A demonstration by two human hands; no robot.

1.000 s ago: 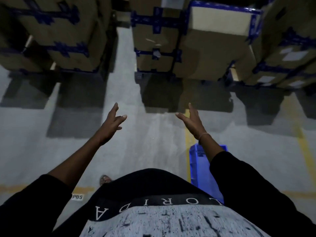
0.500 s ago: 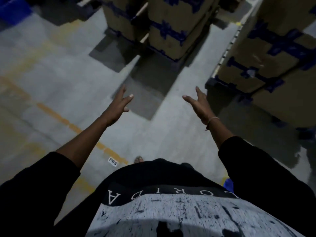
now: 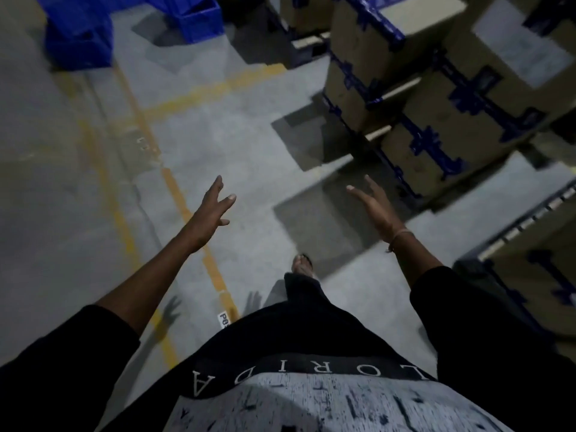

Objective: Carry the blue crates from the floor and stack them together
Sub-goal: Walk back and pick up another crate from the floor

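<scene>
The person is turning to the left, and the view is swinging with them: a second ago a single blue crate was sitting on the floor just by the right leg, and now it is gone from sight, while a cluster of blue crates point(image 3: 93, 35) is coming into view far ahead at the upper left, well apart from both hands. The left hand point(image 3: 209, 213) is hanging in the air with fingers spread and released, gripping nothing, as it was a moment earlier; the right hand point(image 3: 374, 207) is likewise outstretched and empty. The stacked cardboard boxes point(image 3: 436, 88) are sliding off to the right side of the view. One foot point(image 3: 302, 265) is stepping forward along the yellow floor line point(image 3: 187, 207). This is probably a walk toward the far crates, with no crate being carried yet, so the stacking seems hardly begun.
</scene>
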